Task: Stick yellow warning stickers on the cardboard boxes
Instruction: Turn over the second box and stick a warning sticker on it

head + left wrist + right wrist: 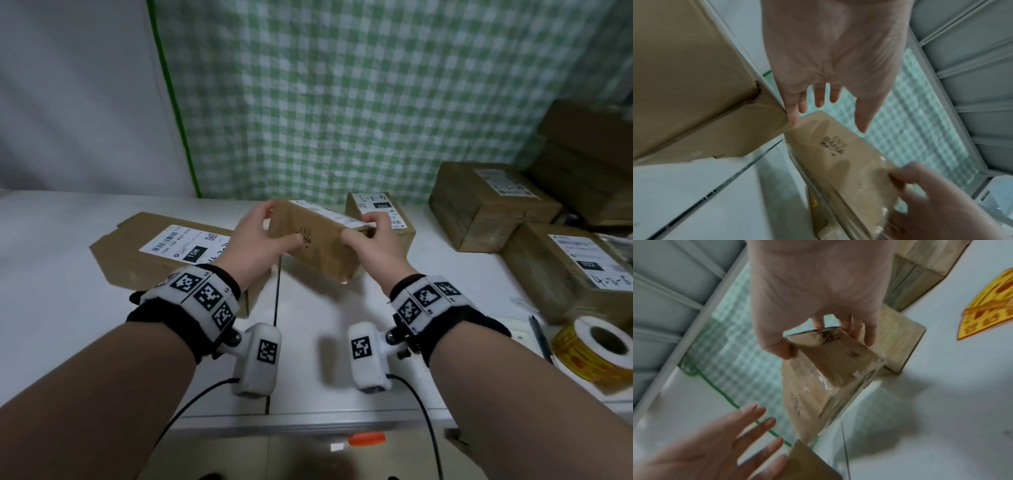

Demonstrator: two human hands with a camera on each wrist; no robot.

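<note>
A person's two bare forearms reach over a smooth white tabletop (pixel 85 274), each wrist strapped with a black band carrying white blocks printed with square black-and-white codes. At the near right edge sits a roll of yellow warning stickers (pixel 596 349), wound on a white core, its glossy yellow strip printed in red.

Just beyond the wrists, a small oblong cardboard box (pixel 318 240) is held above the tabletop, tilted, its long axis running from the person's near right toward the far left. Its brown faces are matte, sealed with shiny clear tape, with dark handwriting on the side turned to the camera and a white label along the top. The right hand (pixel 373 236) grips the box's right end, thumb on the near face and fingers (pixel 869 335) curled over the far edge. The left hand (pixel 257 236) is at the box's left end with straight, spread fingers (pixel 795 112); the wrist views show them relaxed, gripping nothing.

To the left lies a flat cardboard parcel (pixel 137 253) with a white barcode label. Behind the held box stands a smaller labelled carton (pixel 376 212). More brown cartons (pixel 489 205) are stacked at the far right. A green-and-white checked cloth (pixel 342 102) hangs behind.
</note>
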